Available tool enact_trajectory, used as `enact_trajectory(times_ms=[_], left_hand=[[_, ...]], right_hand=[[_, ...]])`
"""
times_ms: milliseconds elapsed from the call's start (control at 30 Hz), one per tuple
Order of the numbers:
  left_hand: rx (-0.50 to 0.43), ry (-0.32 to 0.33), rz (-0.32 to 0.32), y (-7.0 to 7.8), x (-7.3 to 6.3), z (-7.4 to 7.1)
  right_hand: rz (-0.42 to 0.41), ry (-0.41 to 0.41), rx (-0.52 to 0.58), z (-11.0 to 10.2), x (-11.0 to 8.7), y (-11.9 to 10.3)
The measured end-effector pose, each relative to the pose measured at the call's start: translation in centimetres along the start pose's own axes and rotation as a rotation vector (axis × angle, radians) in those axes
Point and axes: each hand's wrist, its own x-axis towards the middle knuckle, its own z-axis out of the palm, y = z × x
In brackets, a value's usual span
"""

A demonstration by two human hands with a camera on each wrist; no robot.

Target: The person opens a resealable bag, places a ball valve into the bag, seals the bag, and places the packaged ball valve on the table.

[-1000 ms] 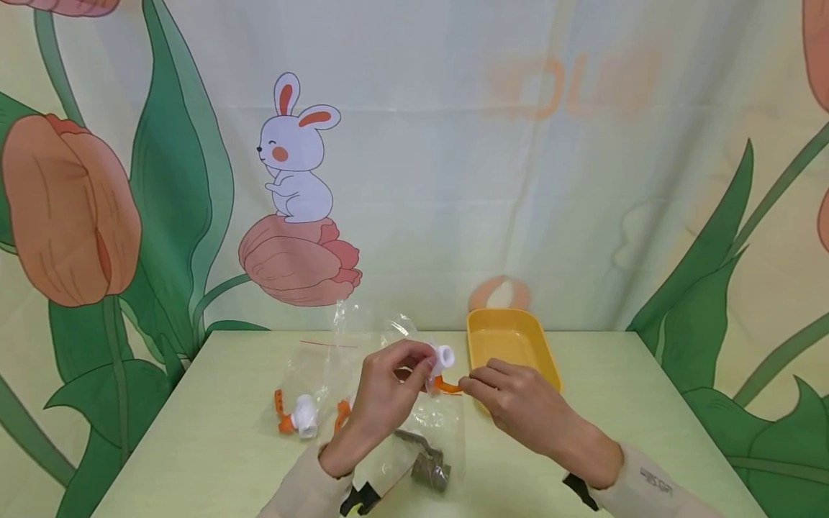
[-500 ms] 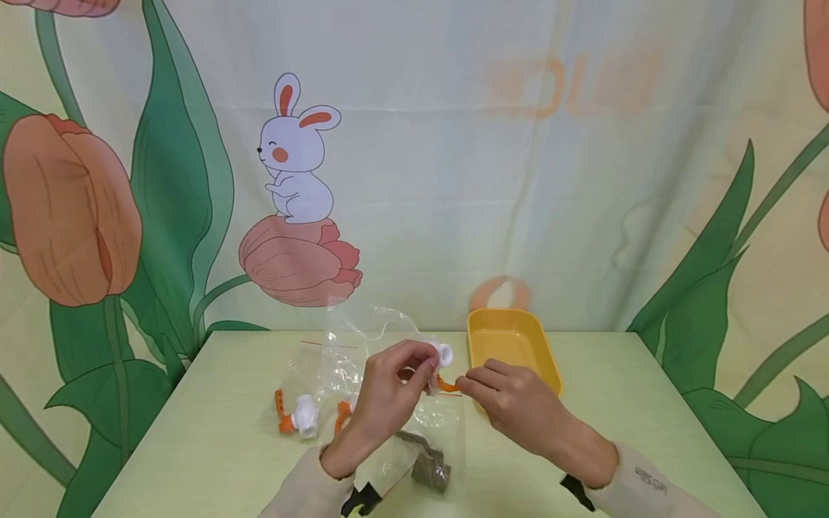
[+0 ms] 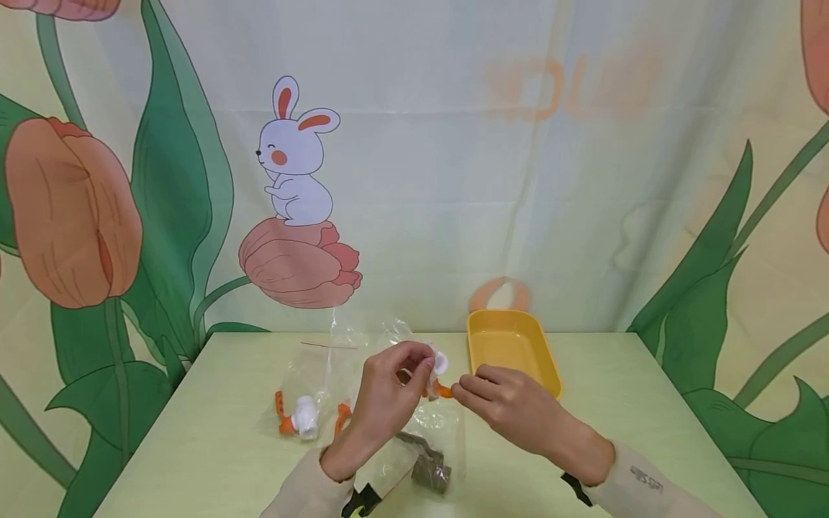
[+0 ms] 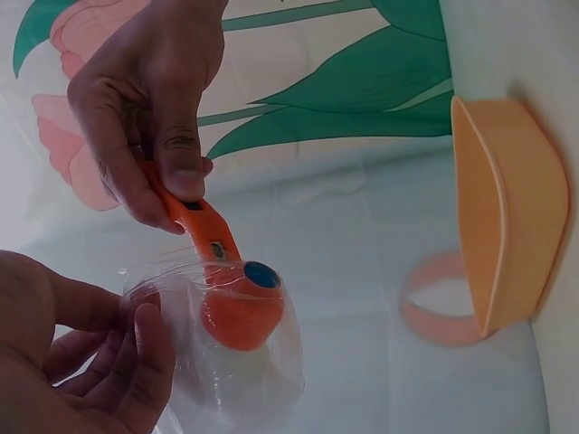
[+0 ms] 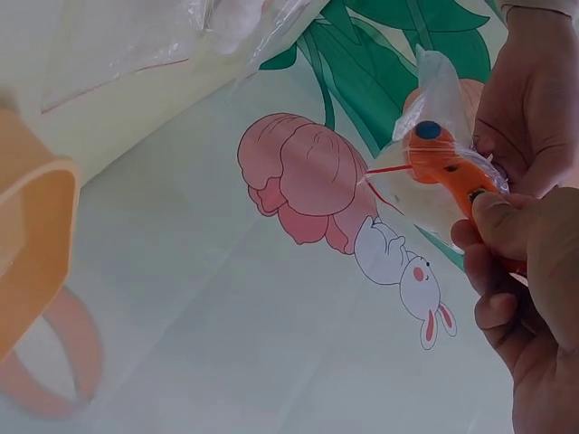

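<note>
Both hands are raised over the table around a white ball valve [image 3: 441, 362] with an orange lever handle [image 4: 193, 215]. My left hand [image 3: 391, 381] pinches the edge of a clear plastic bag [image 4: 258, 384], which wraps the valve's body. Out of the bag's mouth sticks the handle, and my right hand [image 3: 512, 399] grips its free end between thumb and fingers. A blue round cap [image 4: 262, 274] marks the handle's pivot, seen through the film in the left wrist view. The bag's red seal line [image 5: 391, 170] shows in the right wrist view.
Left on the table lies another white and orange valve [image 3: 304, 417] in a clear bag. An orange handle [image 3: 342, 416] shows beside my left wrist. Nearer me is a bagged grey valve [image 3: 430, 471]. A yellow tray [image 3: 476, 342] stands behind my right hand.
My right hand has shifted slightly left and down with the handle. The valve's white end has turned and moved slightly left, and the loose bag film has changed shape. My left hand stays nearly still.
</note>
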Motion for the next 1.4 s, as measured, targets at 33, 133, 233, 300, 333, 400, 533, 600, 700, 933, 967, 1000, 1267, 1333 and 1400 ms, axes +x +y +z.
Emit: enact_trajectory(times_ms=[33,133,233,300,333,400,533,600,700,933,967,1000,1267,1333,1400], left_hand=[[0.015,0.006,0.012,-0.03,-0.04,0.03],[0.084,0.029,0.056,-0.13,-0.17,0.1],[0.2,0.069,0.121,-0.19,-0.28,0.09],[0.276,0.101,0.157,-0.19,-0.34,0.04],[0.305,0.115,0.17,-0.15,-0.36,-0.01],[0.326,0.127,0.174,-0.08,-0.4,-0.08],[0.257,0.097,0.155,-0.07,-0.35,-0.05],[0.215,0.078,0.141,-0.13,-0.42,0.05],[0.176,0.063,0.127,-0.24,-0.54,0.2],[0.127,0.044,0.106,-0.17,-0.16,0.16],[0.122,0.041,0.102,-0.11,-0.12,0.16],[0.119,0.036,0.097,-0.04,-0.1,0.16],[0.127,-0.004,0.097,0.18,-0.09,0.44],[0.129,-0.004,0.096,0.25,-0.08,0.48],[0.137,-0.002,0.1,0.23,-0.09,0.51]], right_hand=[[0.012,0.004,0.011,0.05,0.02,-0.06],[0.058,0.021,0.058,0.25,0.03,-0.23],[0.093,0.048,0.089,0.5,-0.02,-0.34],[0.109,0.064,0.102,0.61,-0.06,-0.35],[0.115,0.071,0.103,0.65,-0.06,-0.34],[0.121,0.08,0.103,0.69,-0.06,-0.34],[0.105,0.074,0.096,0.71,0.02,-0.38],[0.093,0.064,0.095,0.73,0.06,-0.51],[0.084,0.054,0.095,0.79,0.1,-0.68],[0.11,0.028,0.101,0.87,0.18,-0.5],[0.112,0.023,0.103,0.84,0.19,-0.46],[0.112,0.017,0.102,0.8,0.21,-0.43],[0.086,-0.007,0.077,0.68,0.4,-0.27],[0.101,-0.001,0.087,0.63,0.43,-0.32],[0.12,0.012,0.104,0.6,0.4,-0.39]])
